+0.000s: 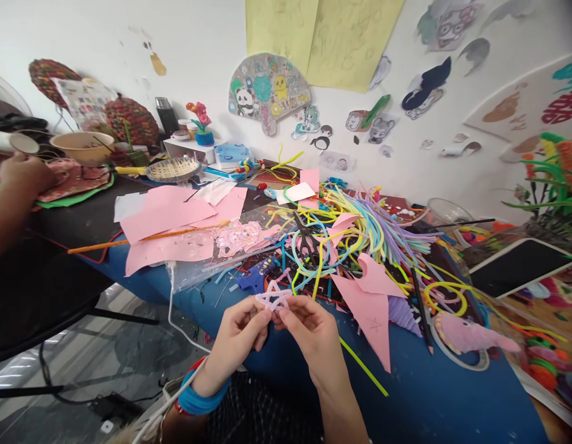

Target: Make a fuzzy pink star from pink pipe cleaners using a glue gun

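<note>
Between my two hands, just above the table's front edge, is a pale pink star bent from pipe cleaner. My left hand pinches its left lower side between thumb and fingers. On the opposite side, my right hand grips the star's right lower part, with the fingertips curled in and partly hidden. Right behind the star lies a blue glue gun. Black scissors rest among the pipe cleaners farther back. A pink paper sheet with a small star drawn on it lies to the right.
A heap of coloured pipe cleaners covers the table's middle. Pink paper and a plastic bag lie left. A white cable hangs over the front edge. A tablet stands right. Another person's hand holds a cup at far left.
</note>
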`<state>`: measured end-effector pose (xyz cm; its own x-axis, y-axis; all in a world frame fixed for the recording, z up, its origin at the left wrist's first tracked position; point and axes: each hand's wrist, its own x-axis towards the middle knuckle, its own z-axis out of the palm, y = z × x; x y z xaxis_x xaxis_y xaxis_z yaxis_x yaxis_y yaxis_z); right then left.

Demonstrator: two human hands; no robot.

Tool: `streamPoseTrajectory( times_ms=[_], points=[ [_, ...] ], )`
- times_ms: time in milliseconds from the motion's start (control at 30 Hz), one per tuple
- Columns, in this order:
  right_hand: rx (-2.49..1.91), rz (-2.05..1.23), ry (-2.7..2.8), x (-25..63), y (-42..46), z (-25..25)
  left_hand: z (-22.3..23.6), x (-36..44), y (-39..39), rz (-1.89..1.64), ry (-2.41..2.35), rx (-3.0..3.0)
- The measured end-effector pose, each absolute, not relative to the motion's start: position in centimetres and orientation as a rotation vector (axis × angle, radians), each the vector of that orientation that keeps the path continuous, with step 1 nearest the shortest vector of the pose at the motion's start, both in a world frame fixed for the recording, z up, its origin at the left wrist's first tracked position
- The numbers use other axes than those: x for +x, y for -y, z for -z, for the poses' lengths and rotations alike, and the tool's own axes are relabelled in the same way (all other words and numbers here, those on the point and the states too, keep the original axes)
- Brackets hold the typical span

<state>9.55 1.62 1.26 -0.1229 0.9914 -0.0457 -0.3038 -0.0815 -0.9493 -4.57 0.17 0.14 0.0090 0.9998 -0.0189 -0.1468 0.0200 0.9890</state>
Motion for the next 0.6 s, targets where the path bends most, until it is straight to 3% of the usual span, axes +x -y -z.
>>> streamPoseTrajectory(
  times_ms=[167,333,600],
  points=[
    [-1.007,-1.374,1.006,10.3,-1.6,-1.7,-0.4,-5.0,-0.3,-1.245,-1.009,1.229],
    [-1.11,-1.25,1.161,11.1,-1.1,-2.4,-0.9,-5.2,-0.4,-1.542,-1.111,1.535],
    [-1.153,-0.63,1.472,10.9,0.6,-3.8,-1.3,-5.2,0.3,-1.836,-1.219,2.211]
  ],
)
